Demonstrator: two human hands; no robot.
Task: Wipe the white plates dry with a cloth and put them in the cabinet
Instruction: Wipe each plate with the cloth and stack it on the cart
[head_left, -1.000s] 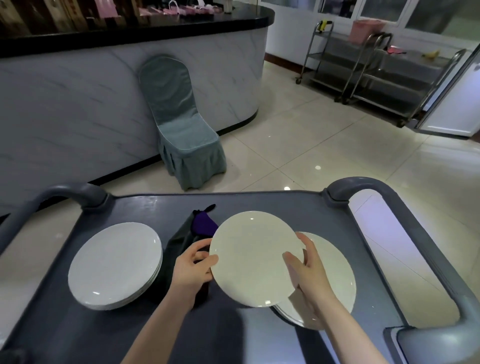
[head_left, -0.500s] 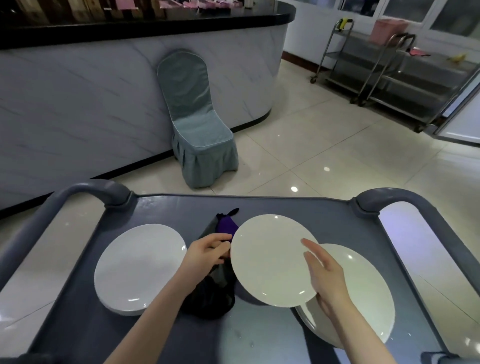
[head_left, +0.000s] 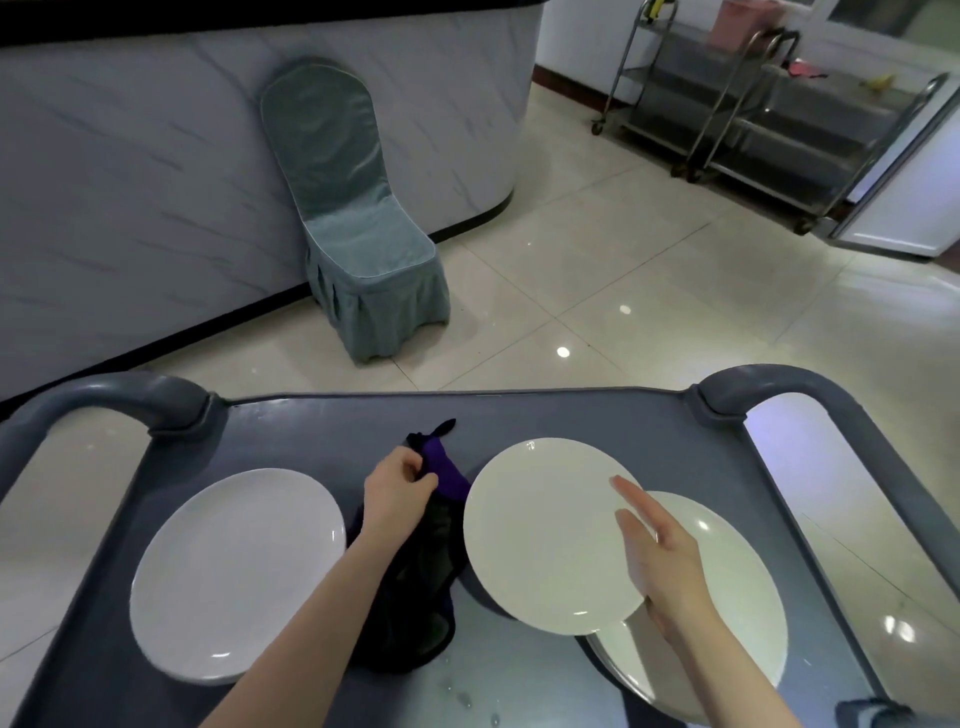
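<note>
The left hand is closed around the upper end of the dark cloth (a purple fold shows just past the knuckles), and the rest of the cloth lies bunched on the grey cart worktop under the forearm. The right hand grips the raised plate by its right edge, with two digits lying straight across the face and the others hidden behind it. That plate is tilted, lifted off the worktop, and overlaps the near-left part of the right stack of plates. The left stack of plates lies flat on the other side of the cloth, well apart from the raised plate. Beyond the cart, a covered chair stands against a marble-look counter, and steel trolleys stand at the far right.
</note>
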